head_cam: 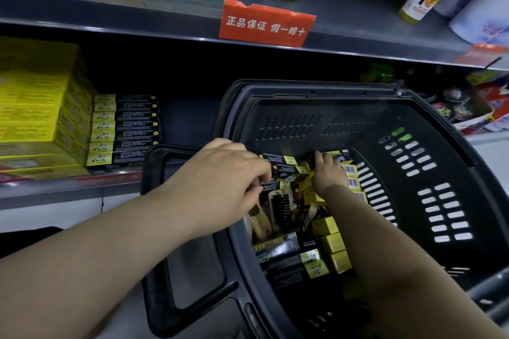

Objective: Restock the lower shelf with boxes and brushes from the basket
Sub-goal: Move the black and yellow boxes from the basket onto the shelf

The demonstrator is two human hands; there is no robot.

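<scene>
Both hands are down in the basket (454,162), so this looks like the picking-up step — getting more things to put on the lower shelf (68,190).

The left hand (220,181) has its fingers curled down onto a thin black box (271,186) near the left side of the pile. It seems to pinch that box, but the fingertips hide part of it. The right hand (329,173) reaches deeper in, with its fingers bent over a black and yellow box (337,155) at the far end of the pile. I cannot tell if it really grips that box or only touches it.

Next, I think each hand has to get a firm hold, lift its box over the basket's rim, and carry it left to the shelf. There is a dark gap on the shelf just right of the stack (124,131) of long boxes — a good spot for more. The boxes lie all mixed up, so pulling one out may tip the others.

The basket is dark, with slots in its walls. Inside are many long black boxes, small yellow boxes (333,242), and a wooden brush (278,208) with black bristles lying under the left hand. The shelf also holds big yellow boxes (35,107), touching the stack's left side.
</scene>
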